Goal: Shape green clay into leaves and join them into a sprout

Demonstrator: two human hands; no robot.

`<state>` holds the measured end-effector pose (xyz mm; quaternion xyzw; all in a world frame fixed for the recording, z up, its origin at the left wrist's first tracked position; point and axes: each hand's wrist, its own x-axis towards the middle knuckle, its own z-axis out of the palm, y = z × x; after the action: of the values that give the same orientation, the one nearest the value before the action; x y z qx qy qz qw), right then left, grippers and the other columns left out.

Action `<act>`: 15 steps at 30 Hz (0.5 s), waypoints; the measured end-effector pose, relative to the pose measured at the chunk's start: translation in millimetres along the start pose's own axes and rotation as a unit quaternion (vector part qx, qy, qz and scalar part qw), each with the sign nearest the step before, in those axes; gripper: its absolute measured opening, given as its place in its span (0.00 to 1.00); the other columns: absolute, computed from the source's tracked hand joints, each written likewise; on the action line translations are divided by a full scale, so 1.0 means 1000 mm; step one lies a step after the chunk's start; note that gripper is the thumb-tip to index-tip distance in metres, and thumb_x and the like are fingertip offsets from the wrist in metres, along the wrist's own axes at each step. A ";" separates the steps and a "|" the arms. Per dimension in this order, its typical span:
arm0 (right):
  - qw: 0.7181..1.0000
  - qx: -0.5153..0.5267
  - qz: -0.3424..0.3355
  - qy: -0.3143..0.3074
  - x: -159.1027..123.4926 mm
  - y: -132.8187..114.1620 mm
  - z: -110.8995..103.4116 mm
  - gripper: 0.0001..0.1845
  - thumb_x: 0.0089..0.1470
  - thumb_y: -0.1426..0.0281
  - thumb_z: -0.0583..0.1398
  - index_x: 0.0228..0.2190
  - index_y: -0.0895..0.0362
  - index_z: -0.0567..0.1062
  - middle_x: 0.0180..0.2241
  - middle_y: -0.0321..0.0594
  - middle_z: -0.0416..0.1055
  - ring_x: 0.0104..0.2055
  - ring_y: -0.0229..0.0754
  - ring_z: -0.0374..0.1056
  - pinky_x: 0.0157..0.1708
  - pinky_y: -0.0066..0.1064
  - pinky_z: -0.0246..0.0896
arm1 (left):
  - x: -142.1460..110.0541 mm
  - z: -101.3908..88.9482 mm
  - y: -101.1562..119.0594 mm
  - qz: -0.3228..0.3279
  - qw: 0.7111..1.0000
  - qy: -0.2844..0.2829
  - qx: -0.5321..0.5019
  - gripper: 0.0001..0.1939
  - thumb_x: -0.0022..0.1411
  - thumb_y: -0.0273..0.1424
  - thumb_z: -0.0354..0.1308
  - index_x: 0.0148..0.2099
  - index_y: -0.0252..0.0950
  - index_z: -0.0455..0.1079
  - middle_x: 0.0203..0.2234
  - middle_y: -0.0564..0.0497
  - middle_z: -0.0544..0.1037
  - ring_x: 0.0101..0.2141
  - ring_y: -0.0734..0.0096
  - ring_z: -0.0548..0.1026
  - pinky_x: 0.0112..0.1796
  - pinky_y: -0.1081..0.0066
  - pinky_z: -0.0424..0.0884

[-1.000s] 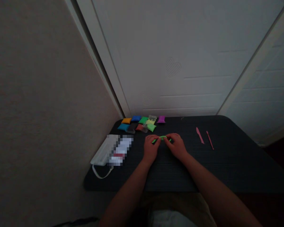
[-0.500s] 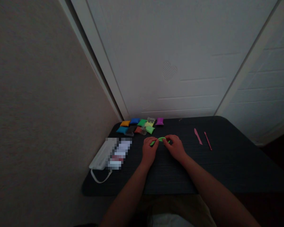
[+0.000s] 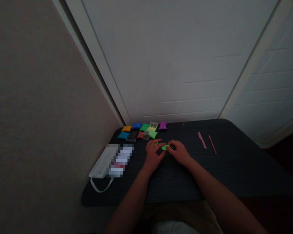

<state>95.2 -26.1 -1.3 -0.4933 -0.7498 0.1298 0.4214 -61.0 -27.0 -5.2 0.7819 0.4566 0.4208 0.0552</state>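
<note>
My right hand point(image 3: 180, 152) pinches a flat, light green piece of modelling clay point(image 3: 165, 147) between thumb and fingers. Close on its left, my left hand point(image 3: 153, 155) has its fingers apart, the thumb spread away from the index finger. The left index fingertip is near or touching the clay's edge; I cannot tell which. Another bit of green point(image 3: 156, 143) shows between the left fingers, and whether it joins the flat piece is hidden. Both hands are low over the dark table point(image 3: 175, 182).
Several small packets of coloured clay lie at the back left, among them a purple packet point(image 3: 163, 125) and an orange packet point(image 3: 127, 128). A white case with a strap point(image 3: 104, 162) and a blurred-out card point(image 3: 122, 161) lie left. A pink plastic knife point(image 3: 202, 140) and a thin pink stick point(image 3: 212, 145) lie right.
My left fingers have spread, with the thumb drawn back from the clay. The green piece, arched between both hands before, now appears as a flat oval at my right fingertips. The view has shifted slightly.
</note>
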 end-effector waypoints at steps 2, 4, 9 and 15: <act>1.000 -0.001 0.000 -0.009 0.000 0.000 -0.001 0.07 0.49 0.67 0.55 0.24 0.56 0.68 0.23 0.33 0.68 0.28 0.36 0.63 0.32 0.28 0.55 | 0.000 -0.001 -0.002 0.003 1.000 -0.010 -0.001 0.14 0.50 0.32 0.57 0.42 0.44 0.69 0.45 0.52 0.68 0.49 0.65 0.60 0.50 0.60 0.56; 1.000 -0.005 -0.001 -0.014 0.000 -0.001 -0.003 0.07 0.49 0.67 0.54 0.24 0.56 0.69 0.23 0.33 0.68 0.28 0.36 0.62 0.31 0.28 0.54 | -0.001 -0.001 -0.003 0.008 1.000 -0.019 -0.007 0.15 0.51 0.33 0.58 0.43 0.44 0.68 0.46 0.52 0.68 0.50 0.65 0.59 0.50 0.60 0.56; 0.999 -0.006 -0.015 -0.032 0.001 -0.003 -0.008 0.06 0.49 0.67 0.55 0.24 0.56 0.69 0.23 0.33 0.68 0.29 0.36 0.63 0.33 0.29 0.55 | -0.001 -0.001 -0.002 0.007 1.000 -0.021 -0.016 0.13 0.51 0.33 0.57 0.42 0.44 0.69 0.44 0.51 0.69 0.49 0.64 0.60 0.50 0.59 0.57; 0.998 0.056 -0.024 -0.026 0.002 0.002 -0.013 0.12 0.53 0.66 0.51 0.36 0.55 0.70 0.30 0.37 0.70 0.34 0.37 0.65 0.36 0.30 0.58 | 0.001 -0.003 0.000 -0.009 1.000 0.020 -0.011 0.12 0.52 0.34 0.56 0.41 0.41 0.69 0.42 0.50 0.70 0.47 0.65 0.62 0.49 0.61 0.58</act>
<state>105.8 -25.9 6.7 -0.4471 -0.7638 0.1742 0.4317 -63.2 -27.4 -2.9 0.7687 0.4595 0.4411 0.0585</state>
